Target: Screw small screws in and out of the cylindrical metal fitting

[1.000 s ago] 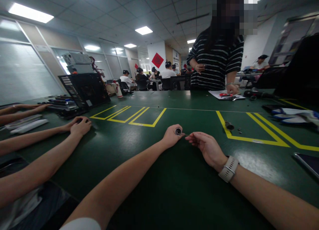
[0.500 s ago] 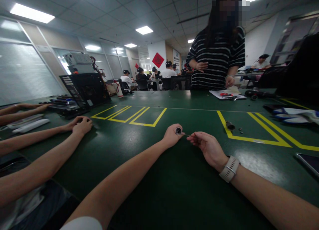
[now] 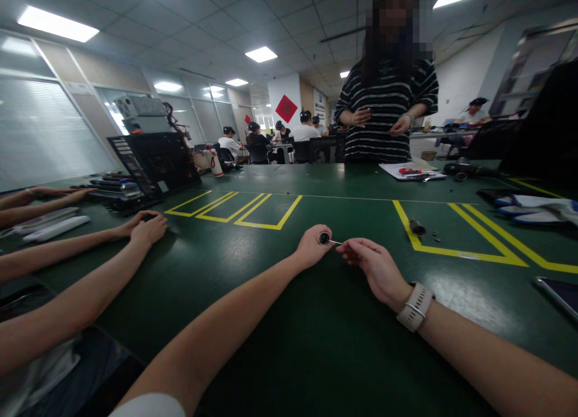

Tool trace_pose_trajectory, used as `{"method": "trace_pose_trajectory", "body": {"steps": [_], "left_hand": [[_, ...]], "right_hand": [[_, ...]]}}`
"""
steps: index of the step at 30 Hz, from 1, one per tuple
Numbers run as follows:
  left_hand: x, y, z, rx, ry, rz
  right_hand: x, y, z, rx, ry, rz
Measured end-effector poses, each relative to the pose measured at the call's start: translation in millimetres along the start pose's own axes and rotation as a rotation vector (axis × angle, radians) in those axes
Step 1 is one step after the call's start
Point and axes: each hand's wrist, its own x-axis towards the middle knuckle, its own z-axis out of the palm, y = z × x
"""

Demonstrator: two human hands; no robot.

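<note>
My left hand (image 3: 309, 250) is wrapped round a small hollow metal cylinder (image 3: 324, 238), its dark open end turned towards me. Between the thumb and fingers of my right hand (image 3: 374, 269) is a thin, shiny metal rod (image 3: 335, 242). The rod's far tip reaches the rim of the cylinder's opening; whether it goes inside I cannot tell. Both hands are just over the green table. To the right, a similar dark metal cylinder (image 3: 417, 227) lies on its side beside several small metal bits (image 3: 436, 236), within yellow tape lines.
Yellow tape (image 3: 259, 225) marks the green table (image 3: 271, 321). Gloves (image 3: 533, 207) and a flat dark device (image 3: 560, 298) lie at right. Across the table stands a person in a striped shirt (image 3: 391, 110). A neighbour's hands (image 3: 149, 225) work at left, near an opened computer case (image 3: 153, 164).
The rod in my right hand has tilted, its tip now higher at the cylinder's opening. The person opposite has shifted left and raised one hand from near the table.
</note>
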Motion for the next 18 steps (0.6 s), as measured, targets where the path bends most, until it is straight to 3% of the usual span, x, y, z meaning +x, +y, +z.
{"method": "trace_pose_trajectory", "body": {"steps": [10, 18], "left_hand": [[0.6, 1.0, -1.7, -0.015, -0.078, 0.049], [1.0, -3.4, -1.2, -0.017, -0.064, 0.038]], "right_hand": [[1.7, -1.3, -3.5, -0.017, -0.030, 0.026], [0.5, -4.2, -3.1, 0.016, -0.021, 0.039]]}}
